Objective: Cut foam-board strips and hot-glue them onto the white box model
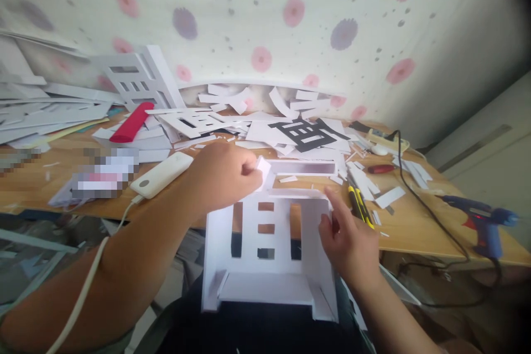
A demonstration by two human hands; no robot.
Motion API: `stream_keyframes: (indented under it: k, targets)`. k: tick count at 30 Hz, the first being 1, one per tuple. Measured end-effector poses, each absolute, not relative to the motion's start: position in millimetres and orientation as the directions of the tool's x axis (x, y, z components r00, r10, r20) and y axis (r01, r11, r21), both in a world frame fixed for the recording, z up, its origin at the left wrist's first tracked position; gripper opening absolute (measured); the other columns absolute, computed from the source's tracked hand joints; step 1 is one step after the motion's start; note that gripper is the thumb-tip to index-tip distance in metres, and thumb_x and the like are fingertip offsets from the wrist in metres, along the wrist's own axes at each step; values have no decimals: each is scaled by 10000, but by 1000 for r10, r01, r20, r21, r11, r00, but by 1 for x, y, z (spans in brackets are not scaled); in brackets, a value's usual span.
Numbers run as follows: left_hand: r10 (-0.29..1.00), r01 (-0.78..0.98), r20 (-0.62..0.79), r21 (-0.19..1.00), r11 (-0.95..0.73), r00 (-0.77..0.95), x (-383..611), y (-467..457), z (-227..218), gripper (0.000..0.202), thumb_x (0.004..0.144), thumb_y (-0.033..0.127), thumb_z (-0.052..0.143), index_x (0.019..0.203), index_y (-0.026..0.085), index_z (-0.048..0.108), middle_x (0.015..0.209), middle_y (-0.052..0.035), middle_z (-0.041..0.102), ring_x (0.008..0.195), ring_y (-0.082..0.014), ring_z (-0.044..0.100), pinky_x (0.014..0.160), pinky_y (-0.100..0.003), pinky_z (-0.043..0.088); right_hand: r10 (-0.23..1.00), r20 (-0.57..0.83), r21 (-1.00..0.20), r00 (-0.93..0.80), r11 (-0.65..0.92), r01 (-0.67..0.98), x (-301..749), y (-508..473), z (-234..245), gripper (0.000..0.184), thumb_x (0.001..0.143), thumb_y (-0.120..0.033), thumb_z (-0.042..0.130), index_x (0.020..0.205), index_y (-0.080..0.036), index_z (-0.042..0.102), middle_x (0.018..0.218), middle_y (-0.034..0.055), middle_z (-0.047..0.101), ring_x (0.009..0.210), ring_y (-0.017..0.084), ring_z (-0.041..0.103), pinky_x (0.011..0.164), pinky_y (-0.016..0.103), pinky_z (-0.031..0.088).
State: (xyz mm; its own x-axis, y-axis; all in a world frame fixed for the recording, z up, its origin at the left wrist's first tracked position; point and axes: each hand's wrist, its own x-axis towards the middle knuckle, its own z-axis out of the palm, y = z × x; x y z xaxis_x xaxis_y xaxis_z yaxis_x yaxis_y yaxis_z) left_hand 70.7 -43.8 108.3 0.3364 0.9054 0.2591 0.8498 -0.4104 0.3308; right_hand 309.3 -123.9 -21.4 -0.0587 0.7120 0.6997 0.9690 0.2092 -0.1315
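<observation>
A white foam-board model [265, 232] with cut-out window openings leans between my lap and the table edge. My left hand [224, 174] is closed, pinching a small white piece [263, 170] just above the model's upper edge. At the model's upper right corner, my right hand [352, 243] grips the side wall. Its index finger stretches along the corner and the thumb bends against the wall; the other fingers are partly hidden. Behind the model lies a long white box-like strip [302, 167].
A blue glue gun [481, 221] with a black cord stands at the table's right edge. Nearby are a yellow-and-black cutter [360, 207] and a red-handled tool [380, 168]. A white power bank [161, 175], a red object [133, 123] and many board scraps [224, 100] cover the wooden table [418, 232].
</observation>
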Motion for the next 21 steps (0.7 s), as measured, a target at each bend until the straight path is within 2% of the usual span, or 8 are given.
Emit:
stream_keyframes:
  k: [3,5,7,11,17,21]
  targets:
    - [898,864,291,290,-411,330,69,-57,105,333,679,264,516,509,194,238,465,34,278,494,-111,279,520,-307,192,647,762,-183,-32,262,948,305,-126,-31,684,939,-186,489,1558,-157,199,617,-50,583,486,154,542,505,263,409]
    - [906,878,286,277,-390,312,69,-65,99,333,703,283,507,510,191,252,458,31,317,487,-111,294,516,-306,200,612,791,-253,13,309,917,302,-127,-36,767,927,-188,515,1577,-151,110,598,-68,569,485,146,552,505,247,445]
    - [903,883,299,263,-389,308,70,-71,92,332,730,294,491,518,188,259,461,29,336,484,-111,302,514,-305,201,609,791,-320,63,324,890,299,-128,-40,778,913,-187,532,1574,-147,122,602,-71,574,500,140,569,512,234,474]
    - [891,883,316,234,-407,326,69,-75,84,329,756,298,474,531,185,262,467,29,333,487,-113,309,513,-305,201,622,771,-397,136,303,867,295,-129,-40,714,885,-192,557,1531,-155,257,636,-63,603,532,131,601,528,218,503]
    - [938,928,200,193,-320,282,72,-70,85,342,757,310,476,524,184,261,458,24,352,490,-123,321,511,-303,218,612,770,-440,180,306,844,295,-128,-43,669,865,-194,593,1484,-169,342,654,-70,611,539,118,612,551,211,519]
    - [947,947,177,130,-293,269,79,-65,82,356,782,327,469,515,185,282,454,17,380,485,-134,331,504,-312,210,592,787,-420,174,307,854,295,-128,-45,651,860,-192,597,1470,-171,369,672,-65,619,543,119,617,563,217,528]
